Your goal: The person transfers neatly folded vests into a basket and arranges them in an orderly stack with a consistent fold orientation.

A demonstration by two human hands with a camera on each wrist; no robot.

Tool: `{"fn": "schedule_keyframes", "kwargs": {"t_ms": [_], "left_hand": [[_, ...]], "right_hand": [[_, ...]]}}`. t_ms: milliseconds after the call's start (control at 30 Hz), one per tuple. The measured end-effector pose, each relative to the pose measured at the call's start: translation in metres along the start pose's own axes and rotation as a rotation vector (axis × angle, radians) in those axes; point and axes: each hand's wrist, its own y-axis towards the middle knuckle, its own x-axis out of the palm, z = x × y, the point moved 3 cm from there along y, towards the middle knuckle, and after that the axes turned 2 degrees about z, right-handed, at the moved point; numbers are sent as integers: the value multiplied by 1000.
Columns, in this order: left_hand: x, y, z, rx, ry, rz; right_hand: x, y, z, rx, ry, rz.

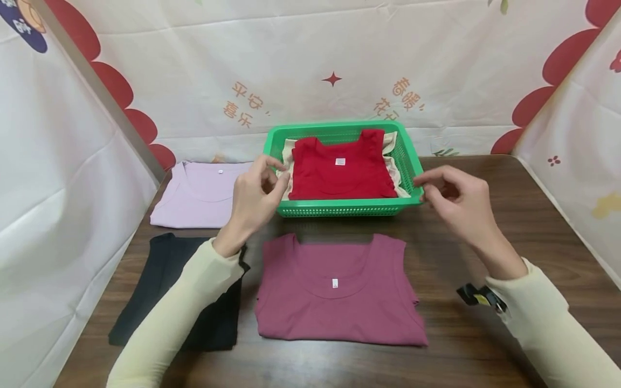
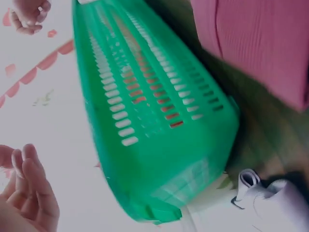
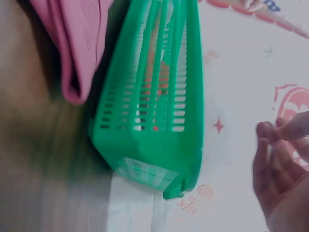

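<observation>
My left hand (image 1: pixel 257 191) hovers by the front left corner of a green plastic basket (image 1: pixel 339 203), fingers loosely bent and nothing between them. Over the basket's right rim is my right hand (image 1: pixel 458 202), its fingers also loosely bent and empty. A folded red tank top (image 1: pixel 339 172) lies in the basket on top of a cream garment (image 1: pixel 397 170). In the left wrist view, the left hand (image 2: pixel 29 193) appears apart from the basket (image 2: pixel 193 159). The right wrist view likewise shows the right hand (image 3: pixel 282 174) away from the basket's wall (image 3: pixel 145 150).
In front of the basket lies a folded mauve tank top (image 1: pixel 339 312). A lilac top (image 1: pixel 199 202) is folded at the back left, with a black garment (image 1: pixel 155 291) nearer, partly behind the left sleeve. A printed white cloth (image 1: pixel 315 48) hangs behind the wooden table (image 1: pixel 466 350).
</observation>
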Motion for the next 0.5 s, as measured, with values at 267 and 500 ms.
{"fn": "schedule_keyframes", "kwargs": {"t_ms": [267, 500], "left_hand": [[-7, -43, 16, -105, 75, -208], [-16, -59, 2, -229, 168, -331]], "right_hand": [[-7, -43, -6, 220, -129, -295], [-1, -64, 11, 385, -172, -618]]}}
